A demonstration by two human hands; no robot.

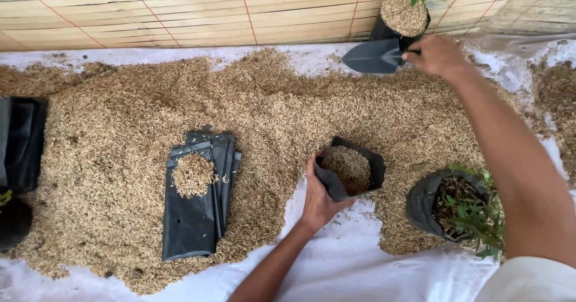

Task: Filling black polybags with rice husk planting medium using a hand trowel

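Holding open a half-filled black grow bag [351,169] on a bed of rice husk [120,134], trowel [373,56] gripped beyond it.

Left hand [318,197] clamped on the bag's near rim, thumb inside and fingers curled under the fold, pinching the plastic. Right hand [437,54] closed around the trowel handle, fingers wrapped tight, up and right of the bag, just beside a filled black bag [403,15] against the bamboo screen [180,8]. Right of the open bag, a black bag holding a green seedling [459,209]. Left of it, a flat stack of empty black bags [201,200] sprinkled with husk, all resting on white sheeting [360,266].
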